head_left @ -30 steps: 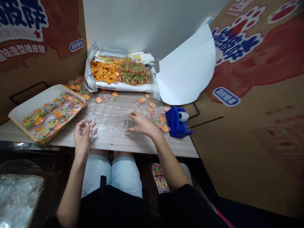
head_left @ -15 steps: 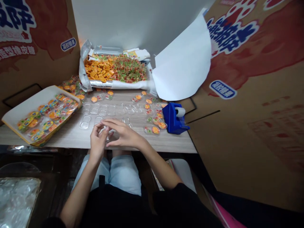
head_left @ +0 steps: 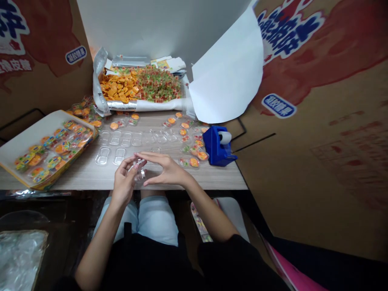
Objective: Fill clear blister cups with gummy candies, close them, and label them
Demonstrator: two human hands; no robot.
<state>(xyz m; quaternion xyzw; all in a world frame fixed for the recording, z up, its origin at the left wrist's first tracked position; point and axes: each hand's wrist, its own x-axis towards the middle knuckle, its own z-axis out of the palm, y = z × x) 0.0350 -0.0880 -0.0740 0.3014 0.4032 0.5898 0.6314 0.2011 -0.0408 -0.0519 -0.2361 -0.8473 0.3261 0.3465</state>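
Observation:
My left hand (head_left: 123, 182) and my right hand (head_left: 164, 169) meet above the near edge of the wooden table (head_left: 91, 173). Between their fingers they hold a small clear plastic blister case (head_left: 139, 169). The left fingers curl round it and the right fingers pinch its other side. Several empty clear cases (head_left: 121, 139) lie in rows on the table just beyond my hands. Filled cases with orange and green candy (head_left: 191, 143) lie to the right of them.
A blue tape dispenser (head_left: 217, 145) stands at the table's right. A flat cardboard tray (head_left: 18, 139) of filled cases is at the left. A foil-lined heap of loose orange and green candies (head_left: 141, 84) sits at the back. A curled white sheet (head_left: 227, 81) and printed cardboard walls surround the table.
My hands came together from apart on the table and now hold one clear case between them near the table's front edge. The view shifted slightly right.

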